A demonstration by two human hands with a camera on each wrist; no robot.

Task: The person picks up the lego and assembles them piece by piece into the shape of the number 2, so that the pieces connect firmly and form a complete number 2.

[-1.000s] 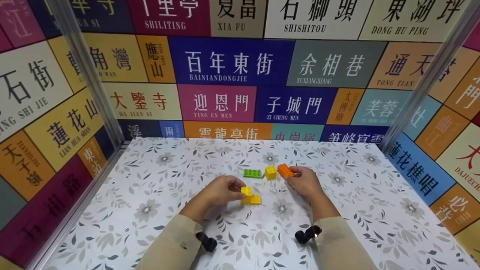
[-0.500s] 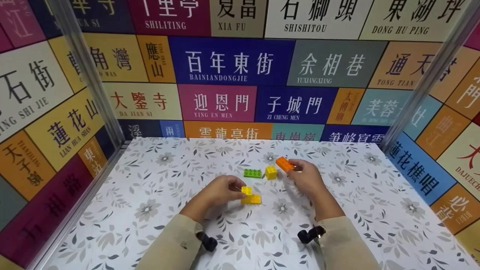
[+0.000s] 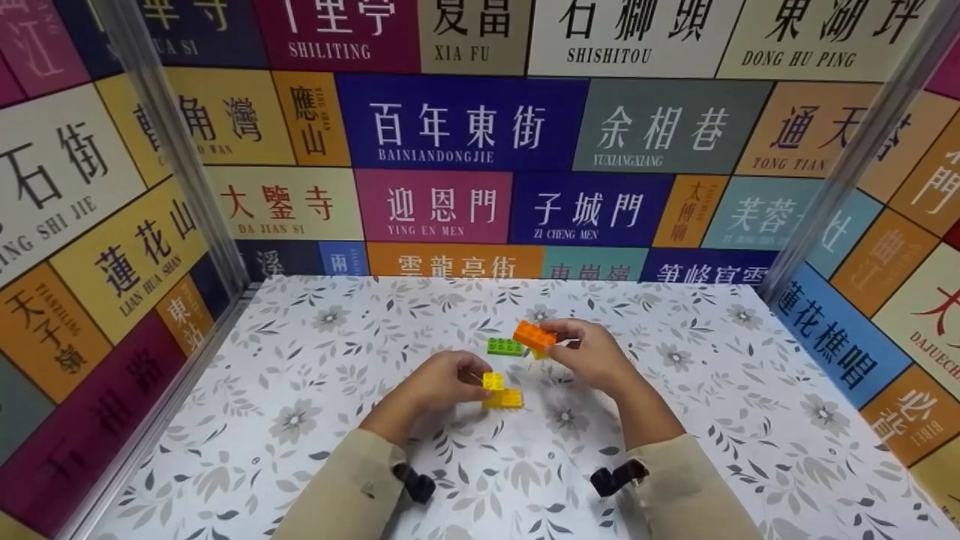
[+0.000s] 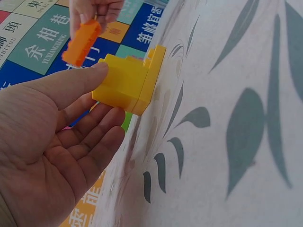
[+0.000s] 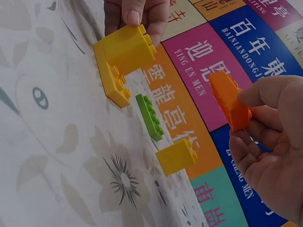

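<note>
My left hand [image 3: 442,382] pinches the taller block of a stepped yellow brick piece [image 3: 510,398], thumb on one side and fingers on the other. That piece stands on the table; its low brick with studs sticks out to the right. Held up by the thumb and fingers of my right hand [image 3: 592,356] is an orange toy brick [image 3: 533,334], clear of the table in the right wrist view. A separate yellow block [image 5: 176,157] stands on the table, mostly covered by the orange brick in the head view. Left of it lies a flat green brick [image 3: 501,346].
The table [image 3: 315,360] has a white covering printed with grey leaves and flowers. Panels of colourful place-name signs [image 3: 465,124] rise behind it and at both sides, with clear edge strips at the corners. Each wrist carries a small black camera [image 3: 619,478].
The right hand, still holding the orange brick, first rises slightly away from the yellow block, then moves left over it. The left hand and its yellow piece stay put.
</note>
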